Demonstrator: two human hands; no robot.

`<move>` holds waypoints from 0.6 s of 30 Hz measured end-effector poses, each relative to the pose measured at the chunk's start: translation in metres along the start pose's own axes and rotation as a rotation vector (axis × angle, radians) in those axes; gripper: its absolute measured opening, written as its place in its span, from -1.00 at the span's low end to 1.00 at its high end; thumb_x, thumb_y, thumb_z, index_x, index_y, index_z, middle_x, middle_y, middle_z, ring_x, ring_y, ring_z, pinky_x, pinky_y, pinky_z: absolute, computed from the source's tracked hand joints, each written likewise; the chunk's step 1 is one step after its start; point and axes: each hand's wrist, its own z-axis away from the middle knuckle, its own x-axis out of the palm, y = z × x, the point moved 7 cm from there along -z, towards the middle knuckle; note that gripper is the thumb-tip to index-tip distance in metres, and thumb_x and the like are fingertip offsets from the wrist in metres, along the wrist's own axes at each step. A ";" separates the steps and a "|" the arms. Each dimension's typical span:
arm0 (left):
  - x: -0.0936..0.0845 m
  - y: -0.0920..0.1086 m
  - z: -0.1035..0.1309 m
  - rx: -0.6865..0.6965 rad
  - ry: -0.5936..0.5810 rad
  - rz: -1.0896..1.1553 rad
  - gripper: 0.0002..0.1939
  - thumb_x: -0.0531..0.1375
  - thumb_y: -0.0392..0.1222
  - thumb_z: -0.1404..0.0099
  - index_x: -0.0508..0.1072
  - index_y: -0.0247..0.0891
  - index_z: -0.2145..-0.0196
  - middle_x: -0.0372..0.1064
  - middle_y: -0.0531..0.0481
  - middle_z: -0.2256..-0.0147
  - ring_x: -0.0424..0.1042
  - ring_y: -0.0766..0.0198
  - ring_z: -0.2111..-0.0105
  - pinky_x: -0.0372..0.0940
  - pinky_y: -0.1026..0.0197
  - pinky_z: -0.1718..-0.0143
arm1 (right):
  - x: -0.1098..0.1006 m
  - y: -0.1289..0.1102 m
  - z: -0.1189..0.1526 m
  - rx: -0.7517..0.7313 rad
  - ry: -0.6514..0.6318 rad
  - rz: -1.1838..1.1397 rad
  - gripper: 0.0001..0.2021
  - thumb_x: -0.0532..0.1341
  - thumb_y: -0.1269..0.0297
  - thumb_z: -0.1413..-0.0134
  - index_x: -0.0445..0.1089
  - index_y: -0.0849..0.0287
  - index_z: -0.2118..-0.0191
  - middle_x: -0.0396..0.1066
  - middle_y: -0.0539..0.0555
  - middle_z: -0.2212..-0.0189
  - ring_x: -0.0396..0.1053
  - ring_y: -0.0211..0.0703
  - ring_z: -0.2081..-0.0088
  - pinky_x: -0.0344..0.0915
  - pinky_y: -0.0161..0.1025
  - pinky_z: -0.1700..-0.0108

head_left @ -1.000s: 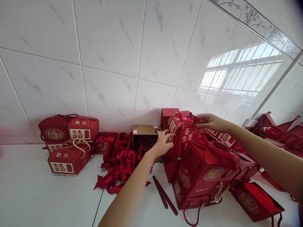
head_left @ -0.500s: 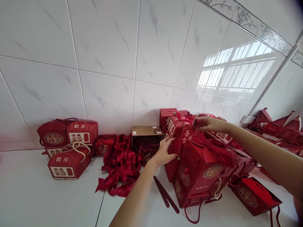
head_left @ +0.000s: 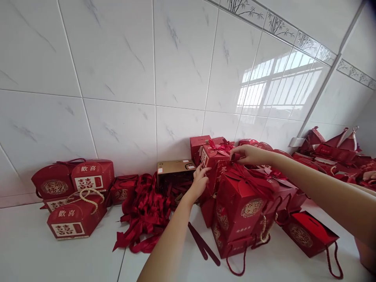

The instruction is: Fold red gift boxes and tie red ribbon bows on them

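Note:
My left hand [head_left: 200, 182] rests against the side of a red box [head_left: 214, 156] with a ribbon bow on top, its fingers apart. At that box's right edge, the fingers of my right hand [head_left: 245, 154] are pinched together, with something small and dark red at their tips that I cannot make out. Below my right hand stands a larger stack of red boxes [head_left: 239, 207] topped by a red bow [head_left: 252, 178]. Two dark red strips [head_left: 202, 243] lie on the white surface in front of my left hand.
A heap of red ribbon [head_left: 147, 215] and an open cardboard box [head_left: 176, 167] lie left of my hands. Red gift boxes [head_left: 69, 219] stand farther left. A red box with rope handles [head_left: 311, 234] sits at the right. Another person's hand [head_left: 368, 176] shows at the far right.
The view has shifted, so the boxes appear farther left. The fingers of my left hand have drawn closer together and moved up the box. My right hand remains pinched beside it.

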 end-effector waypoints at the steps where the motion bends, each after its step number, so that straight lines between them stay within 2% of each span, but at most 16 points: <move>1: -0.001 0.001 -0.002 0.005 0.014 -0.005 -0.65 0.18 -0.13 -0.36 0.37 -0.22 -0.08 0.19 -0.16 -0.20 0.26 -0.01 -0.15 0.20 -0.20 -0.14 | -0.002 -0.003 0.003 -0.008 -0.011 0.004 -0.81 0.30 0.29 0.15 0.53 0.13 0.31 0.52 0.01 0.36 0.47 -0.06 0.26 0.38 -0.09 0.11; 4: -0.001 0.004 -0.005 0.028 0.048 -0.006 -0.66 0.18 -0.12 -0.37 0.37 -0.24 -0.07 0.27 -0.16 -0.14 0.34 0.04 -0.07 0.29 -0.15 -0.07 | -0.017 -0.009 0.019 -0.024 0.010 -0.021 -0.66 0.31 0.30 0.12 0.53 0.07 0.12 0.52 0.05 0.10 0.45 -0.01 0.06 0.35 -0.02 -0.04; 7: -0.003 0.009 -0.004 0.062 0.092 0.020 -0.68 0.17 -0.11 -0.37 0.39 -0.26 -0.04 0.32 -0.15 -0.08 0.39 0.07 -0.01 0.33 -0.11 -0.02 | -0.047 -0.011 0.055 -0.058 0.203 -0.178 -0.56 0.31 0.26 0.03 0.44 -0.01 -0.05 0.41 0.05 -0.10 0.35 0.02 -0.12 0.29 0.04 -0.17; 10: -0.011 0.016 0.001 0.102 0.160 0.078 -0.73 0.18 -0.11 -0.36 0.43 -0.29 0.05 0.39 -0.13 0.01 0.41 0.10 0.02 0.33 -0.09 -0.01 | -0.077 -0.006 0.112 -0.094 0.561 -0.280 -0.60 0.31 0.31 0.00 0.45 -0.04 -0.02 0.43 0.03 -0.07 0.33 0.00 -0.15 0.26 0.03 -0.22; 12: -0.020 0.024 0.008 0.127 0.227 0.128 -0.79 0.15 -0.12 -0.35 0.46 -0.27 0.14 0.43 -0.10 0.07 0.39 0.11 0.00 0.26 -0.05 -0.09 | -0.086 0.000 0.155 -0.122 0.799 -0.272 -0.64 0.31 0.38 -0.01 0.47 -0.02 0.02 0.45 0.04 -0.03 0.33 -0.02 -0.15 0.28 -0.02 -0.19; 15: -0.040 0.041 0.021 0.164 0.376 0.195 -0.75 0.12 -0.11 -0.31 0.42 -0.22 0.10 0.40 -0.08 0.02 0.33 0.11 -0.08 0.14 0.00 -0.19 | -0.085 0.012 0.217 -0.220 1.168 -0.281 -0.69 0.29 0.48 -0.03 0.50 0.05 0.10 0.51 0.07 0.09 0.42 -0.05 -0.03 0.34 -0.06 -0.08; 18: -0.056 0.076 0.032 0.239 0.481 0.230 -0.74 0.15 -0.09 -0.28 0.40 -0.16 0.08 0.37 -0.04 -0.05 0.27 0.12 -0.16 0.10 0.05 -0.22 | -0.072 0.031 0.264 -0.294 1.553 -0.307 -0.78 0.25 0.50 -0.03 0.51 0.04 0.24 0.51 0.01 0.32 0.49 -0.10 0.21 0.40 -0.03 0.07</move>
